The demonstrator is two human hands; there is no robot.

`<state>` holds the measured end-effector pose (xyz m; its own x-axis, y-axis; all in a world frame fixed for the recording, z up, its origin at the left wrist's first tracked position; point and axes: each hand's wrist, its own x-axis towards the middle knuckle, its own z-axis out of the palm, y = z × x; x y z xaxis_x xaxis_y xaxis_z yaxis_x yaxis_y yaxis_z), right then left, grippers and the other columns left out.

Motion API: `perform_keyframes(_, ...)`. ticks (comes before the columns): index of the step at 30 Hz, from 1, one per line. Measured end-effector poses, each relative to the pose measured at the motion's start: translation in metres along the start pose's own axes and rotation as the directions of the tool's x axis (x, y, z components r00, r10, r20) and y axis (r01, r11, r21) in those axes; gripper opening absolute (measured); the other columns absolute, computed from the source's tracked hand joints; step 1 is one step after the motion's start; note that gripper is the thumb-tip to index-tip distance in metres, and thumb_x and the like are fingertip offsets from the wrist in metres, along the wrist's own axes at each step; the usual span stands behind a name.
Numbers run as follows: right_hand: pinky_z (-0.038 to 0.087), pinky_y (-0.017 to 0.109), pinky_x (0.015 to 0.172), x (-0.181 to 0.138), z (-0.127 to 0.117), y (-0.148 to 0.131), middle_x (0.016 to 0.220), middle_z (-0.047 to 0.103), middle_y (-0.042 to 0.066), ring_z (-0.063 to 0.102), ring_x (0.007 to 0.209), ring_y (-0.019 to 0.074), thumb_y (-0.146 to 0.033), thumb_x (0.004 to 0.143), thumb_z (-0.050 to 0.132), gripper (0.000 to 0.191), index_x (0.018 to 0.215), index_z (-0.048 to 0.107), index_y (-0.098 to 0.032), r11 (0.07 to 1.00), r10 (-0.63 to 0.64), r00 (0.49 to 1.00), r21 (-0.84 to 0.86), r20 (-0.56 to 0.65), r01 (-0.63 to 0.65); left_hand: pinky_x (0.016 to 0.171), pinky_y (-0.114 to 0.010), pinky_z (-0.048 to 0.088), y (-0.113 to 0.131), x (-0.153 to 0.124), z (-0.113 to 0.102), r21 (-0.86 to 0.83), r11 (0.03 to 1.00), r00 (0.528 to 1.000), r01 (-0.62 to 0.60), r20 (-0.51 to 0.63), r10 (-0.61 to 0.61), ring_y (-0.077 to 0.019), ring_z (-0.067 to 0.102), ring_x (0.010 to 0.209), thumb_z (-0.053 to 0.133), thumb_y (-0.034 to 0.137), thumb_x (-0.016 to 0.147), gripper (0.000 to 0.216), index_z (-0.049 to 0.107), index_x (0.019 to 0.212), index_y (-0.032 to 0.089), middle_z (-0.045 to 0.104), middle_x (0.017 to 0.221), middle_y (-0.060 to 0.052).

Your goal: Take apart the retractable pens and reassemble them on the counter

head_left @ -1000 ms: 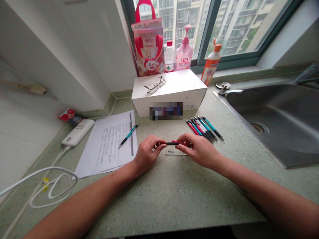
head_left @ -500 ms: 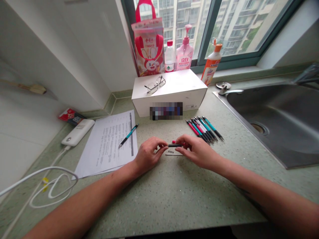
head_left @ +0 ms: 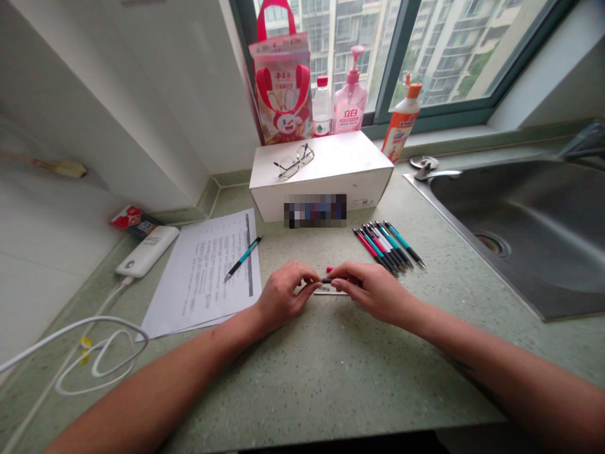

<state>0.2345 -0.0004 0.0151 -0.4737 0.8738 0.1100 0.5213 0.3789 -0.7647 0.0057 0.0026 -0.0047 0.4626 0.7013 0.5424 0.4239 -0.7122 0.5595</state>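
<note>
Though half-hidden, apparently black tube (head_left: 326, 280)

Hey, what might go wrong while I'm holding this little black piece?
The little black piece, pinched between the left hand and the right hand, might slip and drop. The thin rod on the counter, close to the right hand, could get nudged and roll.

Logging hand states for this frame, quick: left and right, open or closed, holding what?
Left hand: closed, pinching one end of the black pen part.
Right hand: closed, pinching the black pen part toward its other end.
</note>
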Motion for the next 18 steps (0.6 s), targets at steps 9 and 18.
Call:
perform_keyframes(9,0.046,0.028,0.067,0.0,0.002,0.001,0.09,0.066,0.002,0.059,0.073,0.0133,-0.014,0.089,0.061,0.011,0.097,0.067,-0.02,0.993,-0.112,0.991,-0.034,-0.075,0.109,0.073,-0.029,0.054,0.001,-0.001,0.001,-0.082,0.996,0.999,0.046,-0.02,-0.048,-0.0157,0.066,0.078,0.063,0.014,0.092,0.004,0.063,0.092,0.018,0.07,0.085,-0.004)
perform_keyframes(18,0.046,0.029,0.066,-0.001,-0.01,-0.004,0.086,0.068,0.003,0.058,0.069,0.0138,-0.027,0.092,0.062,0.011,0.099,0.067,-0.02,0.996,-0.07,0.998,-0.064,-0.003,0.07,0.069,-0.03,0.05,0.001,0.003,-0.002,0.031,0.994,0.994,0.106,-0.004,-0.106,-0.016,0.06,0.074,0.06,0.015,0.091,0.003,0.062,0.091,0.018,0.065,0.082,-0.004)
